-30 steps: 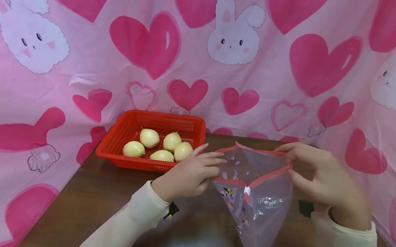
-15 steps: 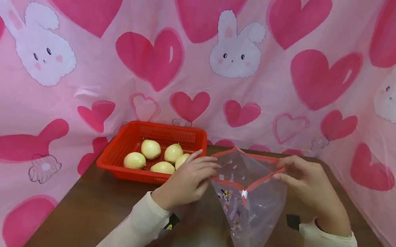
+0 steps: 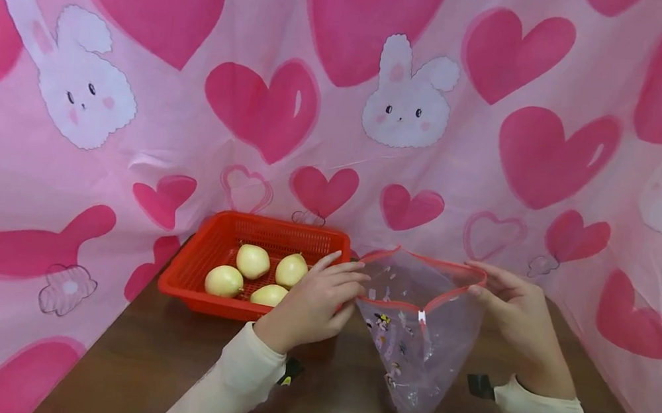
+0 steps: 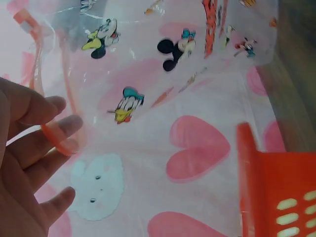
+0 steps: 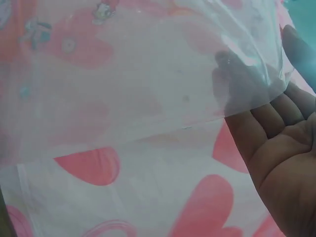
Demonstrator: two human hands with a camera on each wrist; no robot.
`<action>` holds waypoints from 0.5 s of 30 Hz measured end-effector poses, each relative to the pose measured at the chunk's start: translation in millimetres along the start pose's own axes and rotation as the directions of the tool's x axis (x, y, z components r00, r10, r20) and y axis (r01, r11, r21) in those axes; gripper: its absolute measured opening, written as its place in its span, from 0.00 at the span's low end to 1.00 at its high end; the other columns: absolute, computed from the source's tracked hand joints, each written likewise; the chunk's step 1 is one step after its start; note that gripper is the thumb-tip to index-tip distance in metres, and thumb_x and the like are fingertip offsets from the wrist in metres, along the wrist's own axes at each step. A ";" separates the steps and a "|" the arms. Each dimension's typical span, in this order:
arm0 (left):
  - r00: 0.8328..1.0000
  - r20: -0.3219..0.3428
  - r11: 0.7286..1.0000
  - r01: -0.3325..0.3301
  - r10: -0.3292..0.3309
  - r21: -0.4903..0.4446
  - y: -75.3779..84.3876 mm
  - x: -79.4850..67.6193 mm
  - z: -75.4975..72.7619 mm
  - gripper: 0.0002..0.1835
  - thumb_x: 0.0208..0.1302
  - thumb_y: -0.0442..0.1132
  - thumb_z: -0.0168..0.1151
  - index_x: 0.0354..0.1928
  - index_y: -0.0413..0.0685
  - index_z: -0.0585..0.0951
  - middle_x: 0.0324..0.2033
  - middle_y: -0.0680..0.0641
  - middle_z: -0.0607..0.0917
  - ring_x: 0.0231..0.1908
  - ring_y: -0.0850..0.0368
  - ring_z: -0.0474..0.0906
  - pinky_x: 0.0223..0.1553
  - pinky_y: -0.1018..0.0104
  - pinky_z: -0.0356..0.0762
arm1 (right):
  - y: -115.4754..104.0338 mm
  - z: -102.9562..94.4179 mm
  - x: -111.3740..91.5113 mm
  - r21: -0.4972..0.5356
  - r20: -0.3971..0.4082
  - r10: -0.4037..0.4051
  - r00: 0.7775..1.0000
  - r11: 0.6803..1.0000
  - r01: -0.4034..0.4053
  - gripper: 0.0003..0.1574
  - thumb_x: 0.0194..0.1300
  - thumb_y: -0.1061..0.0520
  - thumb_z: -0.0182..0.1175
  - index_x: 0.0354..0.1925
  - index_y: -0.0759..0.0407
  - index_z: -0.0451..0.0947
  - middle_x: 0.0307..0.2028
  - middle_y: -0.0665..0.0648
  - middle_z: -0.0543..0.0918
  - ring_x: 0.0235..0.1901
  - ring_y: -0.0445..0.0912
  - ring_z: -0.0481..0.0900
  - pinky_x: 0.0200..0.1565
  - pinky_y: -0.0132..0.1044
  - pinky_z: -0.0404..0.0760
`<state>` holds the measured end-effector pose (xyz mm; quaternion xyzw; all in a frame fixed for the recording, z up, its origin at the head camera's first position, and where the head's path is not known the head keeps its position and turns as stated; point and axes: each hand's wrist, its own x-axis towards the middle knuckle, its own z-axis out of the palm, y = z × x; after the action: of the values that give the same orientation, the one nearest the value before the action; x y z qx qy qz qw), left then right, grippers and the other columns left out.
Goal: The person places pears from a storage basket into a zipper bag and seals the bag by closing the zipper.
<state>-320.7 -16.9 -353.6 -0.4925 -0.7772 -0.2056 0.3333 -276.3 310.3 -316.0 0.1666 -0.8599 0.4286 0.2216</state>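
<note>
A clear zip bag (image 3: pixel 442 357) with a red zip rim, a white slider (image 3: pixel 422 317) and cartoon prints hangs point down above the table, its mouth spread wide. My left hand (image 3: pixel 312 301) pinches the left side of the rim between thumb and fingers, other fingers stretched out; the left wrist view shows this hand (image 4: pixel 24 153) at the red zip (image 4: pixel 66 89). On the right side, my right hand (image 3: pixel 526 322) holds the rim between thumb and fingers. In the right wrist view, the clear plastic (image 5: pixel 108 94) covers some fingers of that hand (image 5: pixel 284 153). No contents show in the bag.
A red plastic basket (image 3: pixel 208 304) stands at the back left, holding several pale yellow pears (image 3: pixel 252 262); my left hand partly hides its right side. Below is a dark brown table (image 3: pixel 130 360). Pink heart-and-rabbit cloth (image 3: pixel 337 140) hangs behind and at both sides.
The head view has tilted, so the scene sits lower in the frame. Both hands keep holding the bag's rim, and the bag's mouth stays spread with slight shifts.
</note>
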 end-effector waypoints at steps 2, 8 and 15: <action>0.999 0.033 1.000 -0.003 0.003 0.003 0.2 -0.9 -0.3 0.12 0.55 0.38 0.67 0.43 0.48 0.85 0.49 0.48 0.85 0.58 0.53 0.75 0.68 0.48 0.54 | 3.7 1.4 0.1 0.004 0.000 0.011 1.000 1.000 -0.011 0.26 0.64 0.62 0.65 0.60 0.62 0.76 0.42 0.45 0.86 0.38 0.39 0.80 0.38 0.26 0.79; 0.969 0.228 0.995 0.082 -0.093 0.059 2.3 -3.1 0.4 0.13 0.58 0.41 0.65 0.47 0.52 0.85 0.46 0.53 0.86 0.59 0.55 0.75 0.68 0.48 0.53 | 8.2 8.9 3.2 0.144 0.044 0.053 0.998 0.988 -0.059 0.21 0.67 0.62 0.62 0.57 0.66 0.78 0.37 0.53 0.87 0.29 0.43 0.82 0.30 0.33 0.81; 0.942 0.323 0.992 0.056 -0.091 0.115 2.2 -7.7 8.9 0.17 0.60 0.40 0.62 0.52 0.53 0.83 0.46 0.55 0.86 0.59 0.54 0.74 0.67 0.49 0.57 | 11.8 16.9 9.2 0.126 0.043 0.092 0.995 0.987 -0.097 0.23 0.66 0.61 0.63 0.58 0.66 0.77 0.34 0.50 0.86 0.26 0.42 0.78 0.27 0.33 0.80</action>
<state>-319.3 -15.1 -365.3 -0.4725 -0.8492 -0.0925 0.2170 -293.8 302.5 -328.0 0.1473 -0.8416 0.4896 0.1741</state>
